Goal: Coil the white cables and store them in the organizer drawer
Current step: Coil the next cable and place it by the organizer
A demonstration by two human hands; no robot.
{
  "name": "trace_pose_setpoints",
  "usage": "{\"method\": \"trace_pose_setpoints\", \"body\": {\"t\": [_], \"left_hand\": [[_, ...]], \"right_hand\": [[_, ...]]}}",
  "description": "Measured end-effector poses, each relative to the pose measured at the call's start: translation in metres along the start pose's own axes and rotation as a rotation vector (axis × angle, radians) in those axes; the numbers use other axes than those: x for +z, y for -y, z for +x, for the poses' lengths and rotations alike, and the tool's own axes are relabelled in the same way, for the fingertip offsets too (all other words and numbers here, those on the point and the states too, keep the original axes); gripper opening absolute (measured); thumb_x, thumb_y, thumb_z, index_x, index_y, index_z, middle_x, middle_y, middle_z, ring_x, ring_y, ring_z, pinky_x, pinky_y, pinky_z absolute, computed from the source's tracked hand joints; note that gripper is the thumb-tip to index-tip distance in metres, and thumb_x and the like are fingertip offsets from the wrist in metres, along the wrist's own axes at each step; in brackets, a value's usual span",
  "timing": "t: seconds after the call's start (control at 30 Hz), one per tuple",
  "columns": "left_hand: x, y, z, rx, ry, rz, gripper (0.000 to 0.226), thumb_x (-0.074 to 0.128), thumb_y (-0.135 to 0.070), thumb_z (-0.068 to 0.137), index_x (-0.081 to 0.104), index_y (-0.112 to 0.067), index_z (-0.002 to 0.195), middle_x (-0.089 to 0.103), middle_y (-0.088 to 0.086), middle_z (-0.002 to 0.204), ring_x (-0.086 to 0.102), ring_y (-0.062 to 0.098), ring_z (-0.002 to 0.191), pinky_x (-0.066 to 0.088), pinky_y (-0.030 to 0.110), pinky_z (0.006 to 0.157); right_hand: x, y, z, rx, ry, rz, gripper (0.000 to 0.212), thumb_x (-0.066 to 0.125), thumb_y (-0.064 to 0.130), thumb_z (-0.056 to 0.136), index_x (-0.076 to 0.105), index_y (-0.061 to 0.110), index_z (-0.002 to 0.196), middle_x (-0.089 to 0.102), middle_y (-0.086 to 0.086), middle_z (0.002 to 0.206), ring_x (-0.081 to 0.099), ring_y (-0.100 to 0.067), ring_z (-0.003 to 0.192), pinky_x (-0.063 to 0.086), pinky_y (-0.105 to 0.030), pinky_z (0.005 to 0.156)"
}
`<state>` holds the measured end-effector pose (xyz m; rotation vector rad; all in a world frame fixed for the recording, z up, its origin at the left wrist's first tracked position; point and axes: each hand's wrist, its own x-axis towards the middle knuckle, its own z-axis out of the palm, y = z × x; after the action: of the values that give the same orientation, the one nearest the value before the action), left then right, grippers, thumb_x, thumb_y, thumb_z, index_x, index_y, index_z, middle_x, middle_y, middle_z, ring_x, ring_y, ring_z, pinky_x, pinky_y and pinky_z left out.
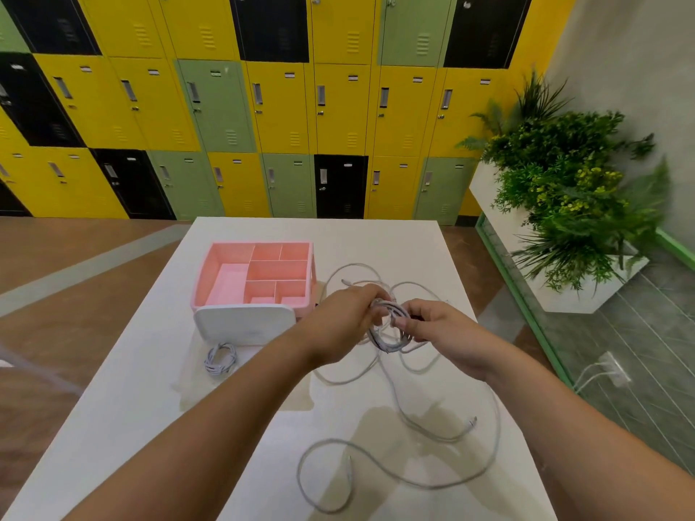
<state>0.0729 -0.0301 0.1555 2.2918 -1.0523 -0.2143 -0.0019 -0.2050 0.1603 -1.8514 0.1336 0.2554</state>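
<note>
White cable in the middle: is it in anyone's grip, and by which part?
Yes: the white cable's coil. The left hand grips the coil's left side, the right hand pinches its right side. The rest trails onto the table.

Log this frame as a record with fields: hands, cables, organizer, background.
left hand: grips the half-wound coil above the table
right hand: pinches the same coil from the other side
loose cable: sprawls in loops over the table, nearer the person
finished coil: lies on the table at the organizer's near side
organizer: pink, open-topped, divided into compartments
background: lockers, plant
</note>
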Motion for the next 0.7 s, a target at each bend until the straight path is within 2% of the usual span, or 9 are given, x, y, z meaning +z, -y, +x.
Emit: {"method": "trace_pose_setpoints", "body": {"t": [0.1, 0.17, 0.23, 0.27, 0.33, 0.4, 0.53, 0.7], "left_hand": [[0.003, -0.003, 0.001, -0.036, -0.001, 0.028, 0.022, 0.036, -0.030, 0.103, 0.053, -0.017, 0.107, 0.062, 0.000, 0.095, 0.056, 0.018, 0.085, 0.048, 0.041, 0.077], [0.008, -0.002, 0.002, -0.059, -0.010, 0.046, 0.019, 0.034, -0.027, 0.104, 0.050, -0.016, 0.103, 0.058, 0.001, 0.093, 0.053, 0.020, 0.083, 0.047, 0.043, 0.076], [0.013, 0.000, 0.002, -0.092, -0.038, 0.064, 0.017, 0.034, -0.027, 0.104, 0.047, -0.017, 0.099, 0.054, 0.000, 0.090, 0.050, 0.021, 0.082, 0.046, 0.042, 0.073], [0.015, 0.001, 0.002, -0.109, -0.055, 0.066, 0.017, 0.034, -0.027, 0.104, 0.046, -0.017, 0.097, 0.052, -0.001, 0.088, 0.049, 0.020, 0.081, 0.044, 0.040, 0.071], [0.016, 0.000, 0.002, -0.140, -0.084, 0.056, 0.018, 0.034, -0.027, 0.104, 0.045, -0.017, 0.094, 0.048, -0.003, 0.084, 0.048, 0.020, 0.079, 0.042, 0.038, 0.068], [0.014, -0.003, 0.002, -0.174, -0.063, -0.021, 0.021, 0.033, -0.029, 0.105, 0.046, -0.017, 0.093, 0.052, -0.001, 0.086, 0.050, 0.020, 0.079, 0.043, 0.038, 0.071], [0.008, -0.006, -0.001, -0.261, 0.033, -0.368, 0.024, 0.034, -0.031, 0.105, 0.049, -0.020, 0.089, 0.055, -0.006, 0.087, 0.050, 0.012, 0.082, 0.040, 0.030, 0.077], [0.009, -0.002, -0.003, -0.285, 0.081, -0.500, 0.027, 0.036, -0.028, 0.105, 0.050, -0.018, 0.084, 0.055, -0.008, 0.079, 0.047, 0.013, 0.081, 0.038, 0.031, 0.081]], "right_hand": [[0.000, -0.001, 0.001, 0.018, -0.009, -0.025, 0.012, 0.056, 0.018, 0.096, 0.063, 0.008, 0.097, 0.057, 0.006, 0.077, 0.049, -0.006, 0.072, 0.037, -0.022, 0.071], [0.001, -0.003, 0.002, 0.007, -0.077, -0.130, 0.010, 0.060, 0.021, 0.093, 0.064, 0.014, 0.099, 0.059, 0.001, 0.090, 0.052, -0.011, 0.078, 0.040, -0.023, 0.075], [0.004, -0.004, 0.003, -0.086, -0.257, -0.290, 0.011, 0.067, 0.019, 0.089, 0.061, 0.022, 0.098, 0.056, 0.002, 0.096, 0.053, -0.009, 0.076, 0.042, -0.014, 0.071], [0.007, -0.004, 0.001, -0.166, -0.362, -0.344, 0.017, 0.069, 0.016, 0.087, 0.059, 0.023, 0.097, 0.055, 0.003, 0.094, 0.051, -0.006, 0.072, 0.040, -0.010, 0.068], [0.015, -0.002, -0.004, -0.321, -0.479, -0.359, 0.021, 0.068, 0.009, 0.085, 0.056, 0.022, 0.095, 0.056, 0.004, 0.086, 0.052, -0.004, 0.070, 0.042, -0.009, 0.065], [0.022, -0.004, -0.008, -0.389, -0.473, -0.371, 0.021, 0.067, 0.007, 0.086, 0.055, 0.022, 0.093, 0.060, 0.007, 0.083, 0.057, -0.004, 0.074, 0.049, -0.015, 0.068], [0.024, -0.012, -0.006, -0.467, -0.467, -0.482, 0.017, 0.067, 0.006, 0.085, 0.060, 0.017, 0.094, 0.063, 0.006, 0.087, 0.062, -0.010, 0.080, 0.055, -0.028, 0.074], [0.026, -0.015, -0.006, -0.453, -0.479, -0.479, 0.033, 0.066, 0.004, 0.085, 0.055, 0.019, 0.111, 0.063, 0.010, 0.088, 0.063, -0.008, 0.081, 0.054, -0.028, 0.077]]}}
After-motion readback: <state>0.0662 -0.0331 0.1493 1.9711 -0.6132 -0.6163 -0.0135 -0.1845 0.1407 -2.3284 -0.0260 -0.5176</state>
